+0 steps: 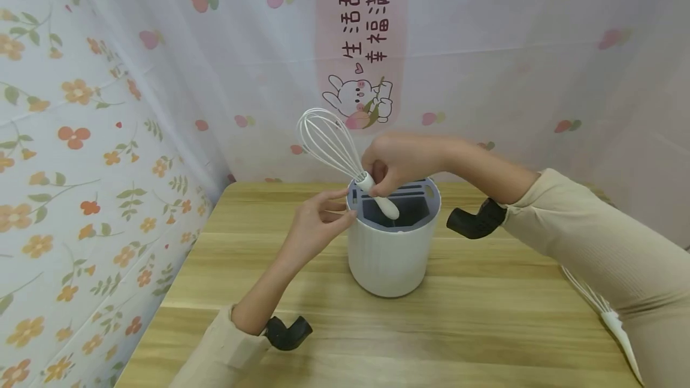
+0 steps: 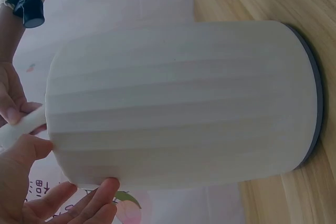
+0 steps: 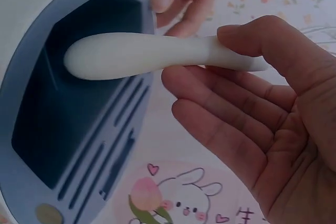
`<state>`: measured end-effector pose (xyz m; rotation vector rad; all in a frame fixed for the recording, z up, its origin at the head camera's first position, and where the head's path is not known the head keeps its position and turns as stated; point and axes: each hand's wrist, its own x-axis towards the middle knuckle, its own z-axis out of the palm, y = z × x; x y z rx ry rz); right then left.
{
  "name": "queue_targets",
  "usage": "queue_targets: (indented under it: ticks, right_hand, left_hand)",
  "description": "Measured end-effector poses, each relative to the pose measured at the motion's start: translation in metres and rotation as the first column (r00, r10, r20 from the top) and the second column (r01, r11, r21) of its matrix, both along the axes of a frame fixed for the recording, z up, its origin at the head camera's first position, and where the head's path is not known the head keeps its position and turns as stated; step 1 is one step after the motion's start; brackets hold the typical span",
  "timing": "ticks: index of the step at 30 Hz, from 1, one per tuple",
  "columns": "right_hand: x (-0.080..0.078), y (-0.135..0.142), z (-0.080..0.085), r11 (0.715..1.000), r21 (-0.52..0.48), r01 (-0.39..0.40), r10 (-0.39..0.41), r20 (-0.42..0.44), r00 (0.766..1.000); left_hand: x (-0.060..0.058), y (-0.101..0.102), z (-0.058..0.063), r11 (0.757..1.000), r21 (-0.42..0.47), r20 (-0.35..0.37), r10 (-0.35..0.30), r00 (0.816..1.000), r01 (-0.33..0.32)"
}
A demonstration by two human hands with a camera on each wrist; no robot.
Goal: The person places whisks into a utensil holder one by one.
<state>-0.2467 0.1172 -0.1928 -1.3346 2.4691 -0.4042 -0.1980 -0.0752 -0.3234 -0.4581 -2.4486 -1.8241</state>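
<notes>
A white utensil holder with ribbed sides and a grey slotted insert stands upright on the table. My right hand pinches a white whisk where the handle meets the wires. The whisk leans over the holder's top, its wire loops up and to the left. Its rounded handle end points down over the large dark compartment. At the holder's left rim, my left hand grips the edge; in the left wrist view its thumb meets the rim and its fingertips touch the side.
Another white whisk lies on the wooden table at the right, partly hidden by my right sleeve. A patterned curtain hangs behind the table, and a floral one runs along the left.
</notes>
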Motion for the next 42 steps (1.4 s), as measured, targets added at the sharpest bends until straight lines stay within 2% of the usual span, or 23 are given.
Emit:
queue_targets:
  ticks: [4,12,20,29,34,39,42]
  right_hand:
    - [-0.006,-0.006,-0.008,1.000,0.011,-0.019,0.019,0.033,0.999]
    - [-0.012,-0.007,-0.024,0.996,0.051,-0.075,0.069,0.095,0.993]
    - [-0.013,-0.010,-0.028,0.993,0.043,-0.110,0.103,0.150,0.983]
    - [-0.005,-0.011,-0.036,0.996,0.084,-0.036,0.029,0.085,0.996]
    - [-0.006,-0.011,-0.038,0.996,0.067,-0.066,0.060,0.088,0.994]
    - [-0.009,-0.013,-0.034,0.991,0.110,-0.076,0.064,0.108,0.992]
    - [-0.011,-0.009,-0.029,0.989,0.130,-0.072,0.062,0.083,0.995]
  left_hand:
    - [0.000,-0.001,-0.001,1.000,-0.006,0.009,0.005,1.000,-0.005]
    - [-0.001,0.000,0.001,1.000,0.003,-0.017,-0.013,1.000,0.013]
    - [-0.001,0.000,0.003,1.000,-0.018,-0.002,-0.008,1.000,0.008]
    - [-0.001,0.002,0.002,1.000,-0.018,-0.026,0.011,1.000,-0.011]
    - [0.000,0.002,0.002,1.000,-0.013,-0.019,0.009,1.000,-0.009]
    - [0.001,0.001,0.001,1.000,-0.011,-0.011,0.006,1.000,-0.006]
    - [0.002,0.003,0.001,1.000,-0.018,-0.001,0.011,1.000,-0.011]
